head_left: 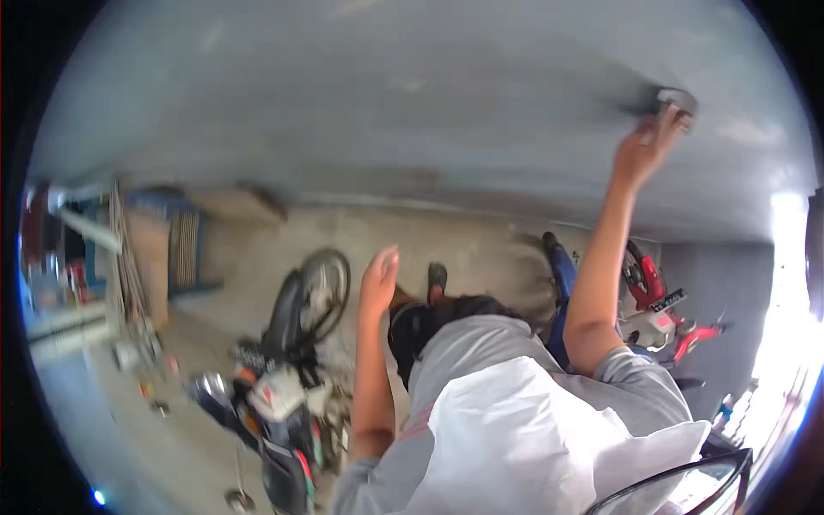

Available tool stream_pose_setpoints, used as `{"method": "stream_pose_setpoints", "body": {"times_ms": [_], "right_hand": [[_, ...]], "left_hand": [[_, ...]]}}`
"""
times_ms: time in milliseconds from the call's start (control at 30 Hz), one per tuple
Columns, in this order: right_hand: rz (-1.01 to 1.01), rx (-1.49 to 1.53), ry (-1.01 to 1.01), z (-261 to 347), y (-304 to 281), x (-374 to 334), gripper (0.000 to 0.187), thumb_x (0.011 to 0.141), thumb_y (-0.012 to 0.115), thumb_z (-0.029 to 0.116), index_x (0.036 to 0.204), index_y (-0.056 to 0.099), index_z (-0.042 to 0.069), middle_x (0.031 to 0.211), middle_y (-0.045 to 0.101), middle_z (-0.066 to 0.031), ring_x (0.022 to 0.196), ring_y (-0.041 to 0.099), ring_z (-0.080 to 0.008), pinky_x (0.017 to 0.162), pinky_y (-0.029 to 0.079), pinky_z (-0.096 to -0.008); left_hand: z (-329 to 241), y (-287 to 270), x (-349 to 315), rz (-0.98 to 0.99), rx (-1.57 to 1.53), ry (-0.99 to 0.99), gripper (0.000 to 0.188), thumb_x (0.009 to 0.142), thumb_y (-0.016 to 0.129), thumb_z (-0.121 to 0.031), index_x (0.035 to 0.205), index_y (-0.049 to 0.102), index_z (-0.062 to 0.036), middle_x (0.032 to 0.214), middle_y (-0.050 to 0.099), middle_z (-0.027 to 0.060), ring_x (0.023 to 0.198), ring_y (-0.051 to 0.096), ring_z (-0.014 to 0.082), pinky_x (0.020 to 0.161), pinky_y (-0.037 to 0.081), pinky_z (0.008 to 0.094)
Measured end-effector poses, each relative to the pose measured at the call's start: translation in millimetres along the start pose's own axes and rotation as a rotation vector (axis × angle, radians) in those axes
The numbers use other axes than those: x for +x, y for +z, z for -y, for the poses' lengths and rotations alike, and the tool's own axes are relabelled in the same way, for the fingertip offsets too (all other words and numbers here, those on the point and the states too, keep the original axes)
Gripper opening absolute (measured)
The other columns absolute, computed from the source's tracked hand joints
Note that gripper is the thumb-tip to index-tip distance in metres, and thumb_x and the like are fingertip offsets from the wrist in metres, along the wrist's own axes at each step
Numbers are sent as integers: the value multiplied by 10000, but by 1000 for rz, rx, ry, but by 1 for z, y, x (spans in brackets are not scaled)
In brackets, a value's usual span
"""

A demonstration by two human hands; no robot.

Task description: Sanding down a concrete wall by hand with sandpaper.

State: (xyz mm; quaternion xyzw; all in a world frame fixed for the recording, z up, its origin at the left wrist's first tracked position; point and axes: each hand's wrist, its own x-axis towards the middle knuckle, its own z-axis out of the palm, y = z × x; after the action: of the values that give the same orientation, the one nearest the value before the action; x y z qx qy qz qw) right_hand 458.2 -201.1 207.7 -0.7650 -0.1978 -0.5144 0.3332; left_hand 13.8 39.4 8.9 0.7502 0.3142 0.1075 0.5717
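Observation:
My right hand (pixel 645 148) is raised at the upper right, its fingers closed around a small pale grey block-like pad (pixel 676 100). The pad is pressed flat to the grey wall (pixel 412 103); blur and my fingers hide its exact kind. A dark shadow lies on the wall just left of it. Lower down, at the middle left, my left hand (pixel 379 279) hangs over the floor, away from the wall. No object shows in it, and its fingers look loosely stretched.
Behind on the left stands a dark motorcycle (pixel 279 390). A red motorcycle (pixel 657 318) and a blue part (pixel 562 283) are at the right. Wooden boards (pixel 148 257) and a blue-framed piece (pixel 186 249) lean at the far left. Concrete floor (pixel 429 236) meets the wall.

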Motion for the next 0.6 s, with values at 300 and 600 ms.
{"method": "stream_pose_setpoints", "body": {"times_ms": [300, 600], "right_hand": [[13, 86, 150, 26, -18, 24, 522, 1030, 560, 151, 1548, 491, 178, 1644, 333, -226, 1529, 249, -478, 1226, 200, -585], [34, 102, 142, 27, -45, 77, 573, 972, 602, 42, 1516, 532, 209, 1655, 318, -210, 1530, 266, -452, 1216, 225, -587]], "left_hand": [[-13, 5, -13, 35, 12, 22, 473, 1076, 523, -456, 1362, 619, -91, 954, 681, 117, 922, 672, 207, 855, 509, 346], [-29, 49, 32, 271, -59, 103, 477, 1098, 495, -409, 1386, 598, -44, 1225, 681, 123, 1036, 688, 204, 932, 509, 332]]}}
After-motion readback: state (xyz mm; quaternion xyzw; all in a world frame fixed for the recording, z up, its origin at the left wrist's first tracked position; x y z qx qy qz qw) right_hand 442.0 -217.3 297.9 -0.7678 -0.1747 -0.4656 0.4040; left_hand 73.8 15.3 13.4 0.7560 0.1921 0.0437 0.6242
